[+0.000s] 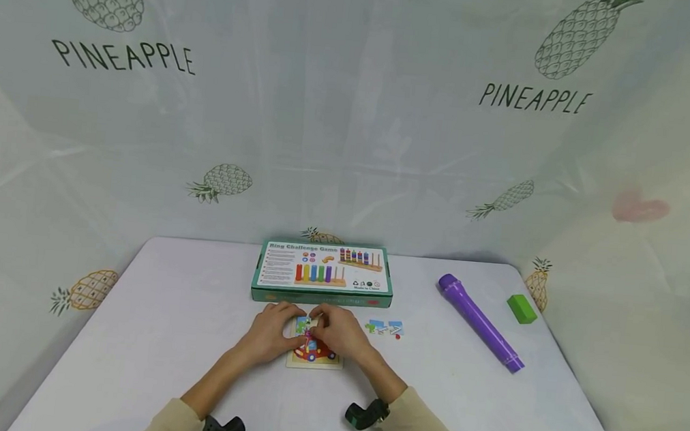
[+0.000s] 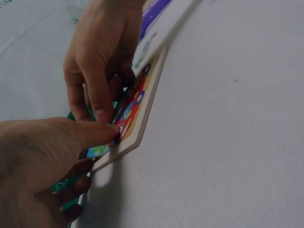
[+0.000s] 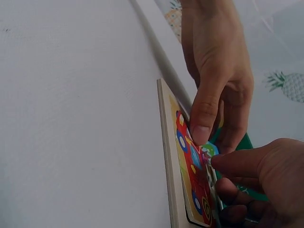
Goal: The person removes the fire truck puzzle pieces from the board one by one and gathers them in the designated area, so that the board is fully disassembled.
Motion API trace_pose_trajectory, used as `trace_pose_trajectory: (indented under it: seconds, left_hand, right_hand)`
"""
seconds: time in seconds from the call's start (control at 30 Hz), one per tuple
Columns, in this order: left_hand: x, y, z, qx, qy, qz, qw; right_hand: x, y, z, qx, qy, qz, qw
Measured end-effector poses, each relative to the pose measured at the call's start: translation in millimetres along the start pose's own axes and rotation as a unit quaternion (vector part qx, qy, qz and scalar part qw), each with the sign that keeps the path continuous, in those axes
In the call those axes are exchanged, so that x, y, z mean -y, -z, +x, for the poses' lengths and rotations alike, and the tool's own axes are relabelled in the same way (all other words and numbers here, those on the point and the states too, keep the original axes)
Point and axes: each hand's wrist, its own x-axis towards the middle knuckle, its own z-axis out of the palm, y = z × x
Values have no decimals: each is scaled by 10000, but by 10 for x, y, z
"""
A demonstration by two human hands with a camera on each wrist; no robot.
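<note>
A small wooden jigsaw puzzle [image 1: 315, 361] with a red car picture lies flat on the white table. My left hand [image 1: 273, 332] grips its left side. In the left wrist view that hand's thumb [image 2: 102, 134] lies on the picture, and the other fingers bend past the far corner. From the right, my right hand [image 1: 341, 331] pinches a small puzzle piece [image 3: 207, 153], pink and green, over the upper part of the picture. Fingers of both hands nearly meet there and hide much of the piece. Several loose blue and white puzzle pieces [image 1: 386, 327] lie right of the board.
Just behind the hands stands a green and white ring game box [image 1: 324, 272]. Toward the right lie a purple tube-shaped stick [image 1: 480, 322] and a green block [image 1: 521, 309] near the table edge. A pineapple-print sheet [image 1: 342, 106] hangs behind the table.
</note>
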Motion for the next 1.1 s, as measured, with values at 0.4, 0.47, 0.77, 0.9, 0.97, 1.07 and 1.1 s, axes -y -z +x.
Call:
trace_pose_trajectory:
  seconds: [0.4,0.47,0.77,0.9,0.97,1.07,1.1]
  left_hand:
    - [-63,2,18,20,244,49,9997]
    - [-82,3,20,17,288,48,9996]
    - [-135,19,30,44,356,121,9993]
    - [-124,18,37,92,352,169,9992]
    - [-118,21,39,99,329,175,9993]
    - [-105,23,43,77,289,164,9994]
    - [-100,23,44,67,277,158,9995]
  right_hand:
    - [-10,-19,3,-143,60,-66,9999]
    - [-4,-14,-2,-178,101,-5,9998]
    - [-5,-19,5,-277,189,61,9994]
    - [4,-17,5,-270,125,108,9995]
    - [15,-13,5,-259,105,155,9995]
    - [33,-7,7,-236,108,300,9992]
    - [36,-7,10,-231,134,343,9991]
